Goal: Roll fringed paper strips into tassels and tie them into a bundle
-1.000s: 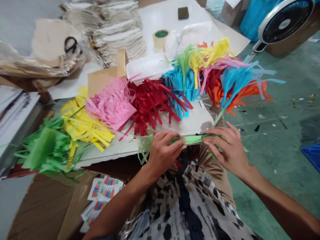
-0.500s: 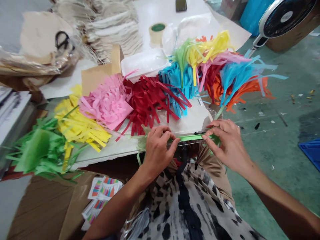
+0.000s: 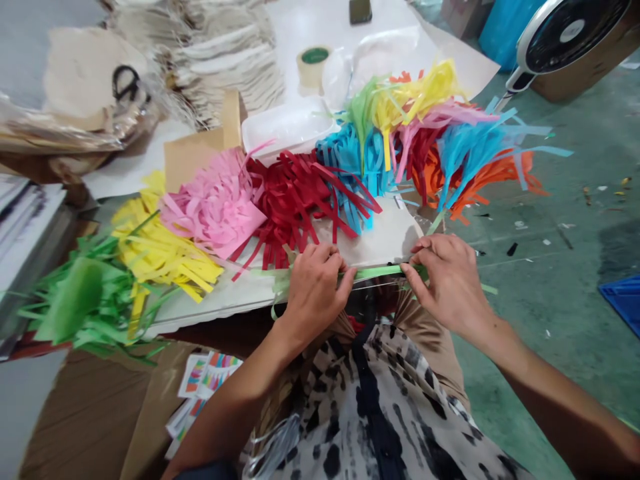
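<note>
A light green tissue-paper tassel (image 3: 379,272) is stretched level along the table's front edge, its middle narrow and its fringe ends spreading beyond both hands. My left hand (image 3: 316,280) pinches it at the left between thumb and fingers. At the other end my right hand (image 3: 445,273) also grips it with thumb and fingertips. A thin clear string runs just below the green strip. Close behind my hands lie dark red fringed paper (image 3: 295,200), blue fringed paper (image 3: 355,160) and a loose bunch of finished-looking coloured tassels (image 3: 430,127).
Pink (image 3: 215,200), yellow (image 3: 160,247) and green (image 3: 85,300) fringed papers line the table's left front. Behind stand a white tray (image 3: 287,127), a tape roll (image 3: 313,67) and black-handled scissors (image 3: 125,83). A fan (image 3: 575,33) is at upper right. Printed cards (image 3: 210,377) lie below the table.
Both hands have risen slightly, still holding the green paper. The strip between them looks flatter and a green end now shows to the right of my right hand.
</note>
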### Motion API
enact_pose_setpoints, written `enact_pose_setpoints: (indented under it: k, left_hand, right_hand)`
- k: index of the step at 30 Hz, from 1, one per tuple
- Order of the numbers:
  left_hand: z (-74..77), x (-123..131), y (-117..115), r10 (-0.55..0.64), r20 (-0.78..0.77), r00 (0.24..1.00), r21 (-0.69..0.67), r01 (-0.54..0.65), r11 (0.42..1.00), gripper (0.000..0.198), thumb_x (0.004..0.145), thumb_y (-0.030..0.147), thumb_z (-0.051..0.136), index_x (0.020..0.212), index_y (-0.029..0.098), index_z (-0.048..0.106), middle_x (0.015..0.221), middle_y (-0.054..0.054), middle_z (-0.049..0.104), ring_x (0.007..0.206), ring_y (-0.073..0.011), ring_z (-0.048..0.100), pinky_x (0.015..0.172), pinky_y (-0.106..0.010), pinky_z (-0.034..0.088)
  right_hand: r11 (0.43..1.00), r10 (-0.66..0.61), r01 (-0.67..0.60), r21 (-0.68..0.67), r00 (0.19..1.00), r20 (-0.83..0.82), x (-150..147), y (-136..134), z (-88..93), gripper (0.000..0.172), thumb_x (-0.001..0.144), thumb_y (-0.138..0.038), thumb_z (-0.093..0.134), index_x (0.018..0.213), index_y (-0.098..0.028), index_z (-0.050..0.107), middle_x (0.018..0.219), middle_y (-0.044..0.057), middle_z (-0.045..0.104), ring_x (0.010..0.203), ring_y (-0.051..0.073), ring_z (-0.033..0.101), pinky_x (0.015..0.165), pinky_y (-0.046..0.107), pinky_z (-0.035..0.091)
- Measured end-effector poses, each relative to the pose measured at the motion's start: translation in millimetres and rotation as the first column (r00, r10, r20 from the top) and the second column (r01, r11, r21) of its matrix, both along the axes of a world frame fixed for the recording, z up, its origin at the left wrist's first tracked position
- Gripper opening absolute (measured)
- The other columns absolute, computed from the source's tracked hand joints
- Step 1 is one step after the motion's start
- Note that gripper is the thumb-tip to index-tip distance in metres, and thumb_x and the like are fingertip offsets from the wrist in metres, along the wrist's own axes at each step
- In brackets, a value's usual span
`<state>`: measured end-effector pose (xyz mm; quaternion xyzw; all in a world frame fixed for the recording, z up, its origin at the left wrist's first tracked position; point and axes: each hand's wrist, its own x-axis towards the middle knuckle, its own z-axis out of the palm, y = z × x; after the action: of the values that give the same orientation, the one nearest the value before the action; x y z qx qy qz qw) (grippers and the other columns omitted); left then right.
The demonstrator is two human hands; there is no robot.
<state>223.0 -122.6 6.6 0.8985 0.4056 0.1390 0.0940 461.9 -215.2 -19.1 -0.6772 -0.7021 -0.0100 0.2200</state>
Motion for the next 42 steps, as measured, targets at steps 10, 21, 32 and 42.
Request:
enact_pose_setpoints:
  k: [10, 21, 32, 42]
  left_hand:
    - [-7.9, 2, 1, -0.293, -0.034, 0.955, 0.253, 0.292, 0.922, 0.023, 0.105, 0.022, 0.058, 0.124, 0.028, 0.07, 0.124, -0.005, 0.073, 0.116, -0.0234, 0.062, 0.113, -0.047, 0.042]
    - [-14.3, 3, -9, -0.398, -0.079, 0.914, 0.299, 0.403, 0.865, 0.028, 0.107, 0.018, 0.055, 0.13, 0.028, 0.068, 0.122, 0.001, 0.078, 0.115, -0.0189, 0.067, 0.13, -0.054, 0.03]
    - [-4.7, -33, 1, -0.355, 0.032, 0.934, 0.349, 0.323, 0.88, 0.032, 0.1, 0.007, 0.057, 0.112, 0.028, 0.077, 0.104, 0.003, 0.081, 0.113, -0.0216, 0.069, 0.134, -0.062, 0.022]
    - [3.2, 4, -8, -0.365, 0.156, 0.918, 0.19, 0.334, 0.923, 0.015, 0.102, 0.018, 0.059, 0.103, 0.019, 0.074, 0.105, -0.007, 0.076, 0.097, -0.022, 0.064, 0.089, -0.039, 0.055]
  right_hand:
    - [0.983, -0.013, -0.026, 0.18, 0.977, 0.215, -19, -10, 3.7, 0.017, 0.104, -0.026, 0.06, 0.118, -0.025, 0.07, 0.13, 0.008, 0.074, 0.129, 0.031, 0.06, 0.125, 0.062, 0.026]
    - [0.94, -0.038, -0.047, 0.337, 0.97, 0.24, 35, -42, 2.8, 0.039, 0.094, -0.014, 0.064, 0.126, -0.033, 0.074, 0.123, 0.005, 0.081, 0.118, 0.038, 0.069, 0.121, 0.068, 0.027]
    - [0.974, 0.103, -0.123, 0.191, 0.988, 0.115, -15, -30, 1.1, 0.029, 0.096, -0.02, 0.065, 0.123, -0.028, 0.073, 0.12, 0.0, 0.081, 0.115, 0.034, 0.067, 0.11, 0.058, 0.034]
    - [0.957, 0.265, -0.266, 0.117, 0.964, 0.021, 9, 0, 10.8, 0.013, 0.103, -0.032, 0.067, 0.104, -0.028, 0.079, 0.097, 0.001, 0.079, 0.103, 0.026, 0.068, 0.094, 0.046, 0.036]
